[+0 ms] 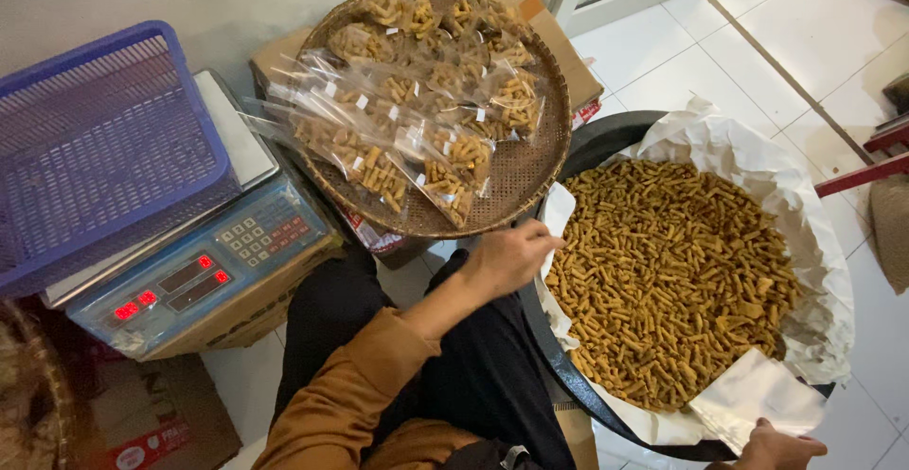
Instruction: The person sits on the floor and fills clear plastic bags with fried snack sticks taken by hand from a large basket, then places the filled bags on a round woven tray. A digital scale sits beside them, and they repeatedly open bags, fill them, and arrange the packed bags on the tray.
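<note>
A black tub (597, 143) lined with white paper (805, 214) holds a heap of golden-brown stick snacks (672, 271). My left hand (507, 260), in a brown sleeve, is at the tub's left rim. Its fingers are curled together, touching the paper's edge, and I cannot see anything in them. My right hand (776, 448) is at the bottom right edge of view and grips an empty clear plastic bag (757, 396) lying over the tub's near rim. A round woven tray (530, 172) behind my left hand carries several filled clear snack bags (398, 139).
A digital scale (204, 271) with red lit digits sits at the left, with a blue plastic basket (95, 148) on its platform. Cardboard boxes (559, 35) lie under and behind the tray. White tiled floor (757, 44) lies to the right. My black trousers (473, 375) are below.
</note>
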Motion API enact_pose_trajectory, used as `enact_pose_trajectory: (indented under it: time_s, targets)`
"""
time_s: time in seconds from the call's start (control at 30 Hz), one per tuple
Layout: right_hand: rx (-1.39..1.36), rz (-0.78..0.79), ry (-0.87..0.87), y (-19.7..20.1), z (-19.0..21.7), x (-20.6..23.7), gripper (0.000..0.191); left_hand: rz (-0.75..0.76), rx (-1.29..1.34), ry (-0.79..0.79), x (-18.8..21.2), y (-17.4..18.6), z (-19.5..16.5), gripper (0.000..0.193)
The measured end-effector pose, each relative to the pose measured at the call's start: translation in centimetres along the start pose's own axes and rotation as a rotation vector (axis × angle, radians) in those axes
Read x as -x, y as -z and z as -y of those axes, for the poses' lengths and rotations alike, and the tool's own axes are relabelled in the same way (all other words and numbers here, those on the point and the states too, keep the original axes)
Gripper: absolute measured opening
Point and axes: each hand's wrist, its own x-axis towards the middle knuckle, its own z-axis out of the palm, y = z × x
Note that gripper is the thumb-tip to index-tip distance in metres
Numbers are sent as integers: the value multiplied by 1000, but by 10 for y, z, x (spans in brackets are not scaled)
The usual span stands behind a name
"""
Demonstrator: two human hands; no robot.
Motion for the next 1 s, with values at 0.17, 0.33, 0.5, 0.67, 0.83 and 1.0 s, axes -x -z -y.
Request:
enact_pose_trajectory:
  time_s: [0.17,0.33,0.5,0.67,0.83,1.0]
  targets:
    - [195,-110,310,1,-11,-5,13,99,99,-46,-12,-38,-28,22]
    - [353,-342,678,-2,-1,-13,14,183,184,-7,-34,-76,-50,23]
    - [-298,184,652,-20,40,-11,9,289,356,269,-51,-105,-36,26]
    - [-577,858,594,-52,90,59,11,164,425,523,-51,-112,-5,52]
    - [-572,1091,651,-72,138,113,9,168,565,626,-43,-108,22,67]
    - [-627,1169,620,-85,147,119,11,79,653,560,-34,-100,48,47]
